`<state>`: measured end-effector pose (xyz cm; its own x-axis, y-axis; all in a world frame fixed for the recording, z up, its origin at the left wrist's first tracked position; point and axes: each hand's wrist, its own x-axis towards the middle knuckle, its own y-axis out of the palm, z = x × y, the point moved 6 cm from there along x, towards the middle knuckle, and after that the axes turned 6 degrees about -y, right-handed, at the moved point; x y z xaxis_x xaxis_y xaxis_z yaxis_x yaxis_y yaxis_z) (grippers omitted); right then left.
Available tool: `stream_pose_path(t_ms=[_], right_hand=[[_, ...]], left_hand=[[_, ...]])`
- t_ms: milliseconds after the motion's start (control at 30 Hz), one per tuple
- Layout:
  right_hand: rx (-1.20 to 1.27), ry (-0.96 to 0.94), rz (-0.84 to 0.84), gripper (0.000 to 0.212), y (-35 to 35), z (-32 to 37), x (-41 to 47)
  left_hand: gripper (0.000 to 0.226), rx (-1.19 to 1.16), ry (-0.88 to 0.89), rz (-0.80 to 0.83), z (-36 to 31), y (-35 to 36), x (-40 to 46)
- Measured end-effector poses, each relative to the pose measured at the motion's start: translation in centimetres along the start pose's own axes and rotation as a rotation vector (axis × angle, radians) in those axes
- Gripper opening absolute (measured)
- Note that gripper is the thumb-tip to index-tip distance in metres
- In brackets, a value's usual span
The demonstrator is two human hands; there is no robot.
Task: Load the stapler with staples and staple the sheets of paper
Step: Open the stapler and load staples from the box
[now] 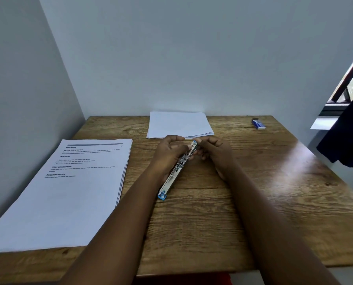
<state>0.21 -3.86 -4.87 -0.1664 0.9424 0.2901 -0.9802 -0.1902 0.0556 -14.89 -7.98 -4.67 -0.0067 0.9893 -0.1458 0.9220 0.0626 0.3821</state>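
Head view: left hand (168, 154) grips the stapler (178, 169) around its far half, fingers curled round the body. Right hand (214, 153) has its grip pinched at the stapler's far tip, fingertips (199, 141) pressed together there; too small to tell whether a strip of staples sits between them.

Stapler is swung open, metal channel facing up. Long axis runs diagonal: blue end (162, 196) near and left, at or just above the table (253, 202); can't tell if it touches. Far end points up-right toward the right hand.

That's the relation that matters: the channel's open end lies right at the right-hand pinch, so I'd judge the load goes in along the axis, from far tip back toward the blue end. Left hand only steadies.

Blank sheets (179, 125) lie just beyond both hands, by the wall. Printed stack (68, 186) is well to the left. Staple box (258, 123) sits far right, well apart, nearer the right hand.

Stapling not yet started, judging by layout.
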Motion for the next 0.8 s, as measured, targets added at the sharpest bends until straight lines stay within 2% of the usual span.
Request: stream_pose_path(t_ms=[167,367,467,800], right_hand=[[0.013,0.004,0.016,0.018,0.11,0.15,-0.09],[0.008,-0.042,0.096,0.014,0.64,0.84,-0.45],[-0.005,-0.042,0.104,0.023,0.69,0.83,-0.54],[0.016,-0.045,0.105,0.005,0.56,0.95,-0.54]], left_hand=[[0.019,-0.025,-0.013,0.022,-0.16,0.26,-0.04],[0.04,0.066,0.017,-0.009,0.01,0.23,-0.27],[0.038,0.068,0.017,-0.013,0.07,0.18,-0.33],[0.041,0.052,0.016,0.001,0.07,0.14,-0.26]])
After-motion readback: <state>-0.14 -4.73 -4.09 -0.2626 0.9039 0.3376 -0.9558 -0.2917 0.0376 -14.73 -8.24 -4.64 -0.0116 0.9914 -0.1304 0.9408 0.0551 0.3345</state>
